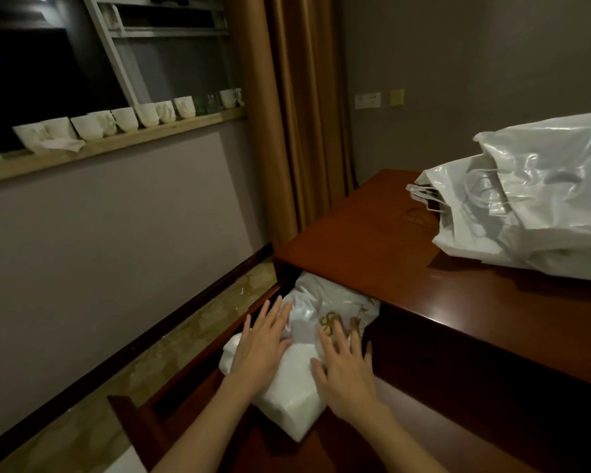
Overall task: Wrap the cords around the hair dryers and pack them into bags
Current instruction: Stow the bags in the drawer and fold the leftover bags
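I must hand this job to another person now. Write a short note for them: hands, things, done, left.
Left hand and right hand: both open, fingers flat on the white bags in the open drawer.
More white bags lie piled on the desk.
No hair dryer or cord is visible, so what is already packed cannot be told.
Left: check the bags, wrap and pack any remaining dryers.

Open drawer (198, 367) at the left end of a red-brown desk (372, 240). Left hand (261, 343) and right hand (347, 370), fingers straight, press flat on white bags (297, 390) lying in the drawer; one carries gold print, possibly a logo. Further white bags (533, 199) lie heaped at the desktop's far right edge.
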Available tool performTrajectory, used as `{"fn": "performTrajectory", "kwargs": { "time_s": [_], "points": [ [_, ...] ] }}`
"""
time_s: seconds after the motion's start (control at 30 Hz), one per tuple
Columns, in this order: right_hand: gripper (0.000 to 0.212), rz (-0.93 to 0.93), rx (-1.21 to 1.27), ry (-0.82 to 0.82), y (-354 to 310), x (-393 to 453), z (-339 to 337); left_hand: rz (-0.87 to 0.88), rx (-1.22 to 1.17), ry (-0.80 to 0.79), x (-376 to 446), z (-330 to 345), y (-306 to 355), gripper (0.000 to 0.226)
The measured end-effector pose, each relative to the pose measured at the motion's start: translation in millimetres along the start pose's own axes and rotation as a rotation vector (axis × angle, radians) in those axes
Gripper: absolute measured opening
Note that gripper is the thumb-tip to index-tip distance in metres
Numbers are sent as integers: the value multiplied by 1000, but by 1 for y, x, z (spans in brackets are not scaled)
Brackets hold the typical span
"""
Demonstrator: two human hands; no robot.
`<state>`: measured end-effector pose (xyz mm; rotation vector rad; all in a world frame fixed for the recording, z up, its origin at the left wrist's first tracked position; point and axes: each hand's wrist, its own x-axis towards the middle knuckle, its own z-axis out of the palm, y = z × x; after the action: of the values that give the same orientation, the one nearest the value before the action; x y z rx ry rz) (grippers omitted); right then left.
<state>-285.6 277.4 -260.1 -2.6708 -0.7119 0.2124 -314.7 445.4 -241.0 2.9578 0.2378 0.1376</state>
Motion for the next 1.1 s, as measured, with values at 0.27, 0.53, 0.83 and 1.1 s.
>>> {"fn": "performTrajectory", "kwargs": {
  "time_s": [0.27, 0.53, 0.83, 1.1],
  "points": [
    [61, 40, -68, -217, 14, 45, -26, -50, 49, 5, 22, 12, 18, 65],
    [60, -161, -34, -115, 25, 24, -60, -71, 116, -99, 14, 10, 25, 70],
    [43, -187, 65, 161, 72, -19, -147, -1, -49, -4, 18, -42, 92, 54],
    [19, 269, 408, 423, 205, -38, -241, 185, -240, 53, 91, -68, 264, 48]
  ]
}}
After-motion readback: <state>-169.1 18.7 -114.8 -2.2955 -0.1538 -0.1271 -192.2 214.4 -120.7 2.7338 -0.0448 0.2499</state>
